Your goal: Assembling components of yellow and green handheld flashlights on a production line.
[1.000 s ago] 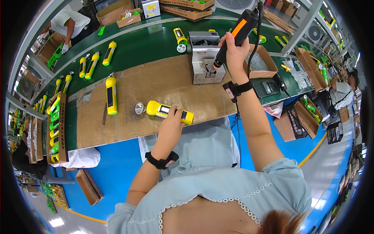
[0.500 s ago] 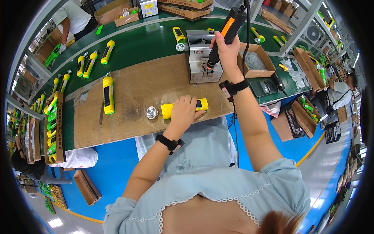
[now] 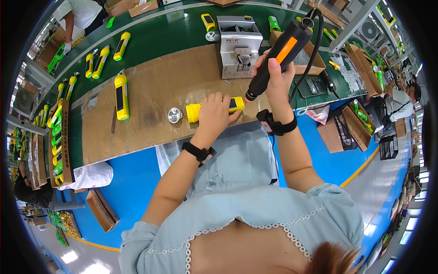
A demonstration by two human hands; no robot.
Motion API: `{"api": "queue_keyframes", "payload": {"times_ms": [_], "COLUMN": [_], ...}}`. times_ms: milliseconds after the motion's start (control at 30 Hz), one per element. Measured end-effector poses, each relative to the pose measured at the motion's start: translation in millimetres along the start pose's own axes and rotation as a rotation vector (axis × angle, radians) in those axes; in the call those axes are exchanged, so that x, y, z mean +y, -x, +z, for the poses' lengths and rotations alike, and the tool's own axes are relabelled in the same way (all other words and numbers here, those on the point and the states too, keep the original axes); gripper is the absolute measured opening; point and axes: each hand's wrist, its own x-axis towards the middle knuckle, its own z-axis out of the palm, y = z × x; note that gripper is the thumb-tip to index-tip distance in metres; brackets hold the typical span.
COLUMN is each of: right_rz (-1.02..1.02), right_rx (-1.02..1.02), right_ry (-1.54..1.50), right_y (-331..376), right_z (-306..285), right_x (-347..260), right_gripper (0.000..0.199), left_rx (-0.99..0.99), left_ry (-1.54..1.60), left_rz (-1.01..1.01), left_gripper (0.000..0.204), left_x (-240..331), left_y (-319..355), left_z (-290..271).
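My left hand (image 3: 213,114) is closed over a yellow flashlight body (image 3: 193,113) lying on the cardboard sheet. Just left of it sits a round silver reflector (image 3: 174,115). My right hand (image 3: 279,80) grips a black electric screwdriver (image 3: 284,57) with an orange stripe, tilted so its tip points down and left, near the right end of the flashlight body. Behind stands a silver screw feeder box (image 3: 240,45), apart from the screwdriver. Another yellow flashlight (image 3: 122,97) with a dark panel lies farther left on the cardboard.
Several yellow flashlights (image 3: 101,62) lie on the green bench at the back left. A carton of small screws (image 3: 315,59) stands behind my right hand. Cartons of yellow and green flashlights (image 3: 67,141) flank the bench. The screwdriver's cable (image 3: 315,50) hangs beside my right hand. A co-worker (image 3: 82,16) stands far left.
My right hand has brought the screwdriver away from the screw feeder, toward me and nearer the flashlight body. My left hand stays on the flashlight. The whole view has shifted slightly.
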Motion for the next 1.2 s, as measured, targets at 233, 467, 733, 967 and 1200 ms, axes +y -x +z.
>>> {"api": "queue_keyframes", "payload": {"times_ms": [233,467,733,967,1200], "right_rz": [-0.027,-0.005,0.062,0.019,-0.177], "right_rx": [-0.013,-0.001,-0.053,-0.020,0.007], "right_ry": [-0.045,0.042,-0.083,0.040,0.011], "right_y": [9.5,26.9,29.1,29.8,-21.4], "right_z": [-0.6,4.4,-0.7,5.4,4.1], "right_x": [1.3,14.6,20.8,22.0,-0.9], "right_gripper": [0.044,0.042,0.030,0.042,0.043], "left_rx": [0.017,0.049,0.030,-0.002,-0.003], "left_ry": [-0.013,0.005,-0.015,-0.024,-0.032], "left_rz": [-0.012,-0.002,-0.002,-0.019,-0.031], "left_gripper": [0.044,0.043,0.044,0.045,0.044], "left_x": [2.0,2.2,1.2,0.8,0.3], "left_y": [0.9,2.2,0.3,-2.7,-0.6], "left_z": [-0.1,-1.2,0.6,0.7,4.6]}}
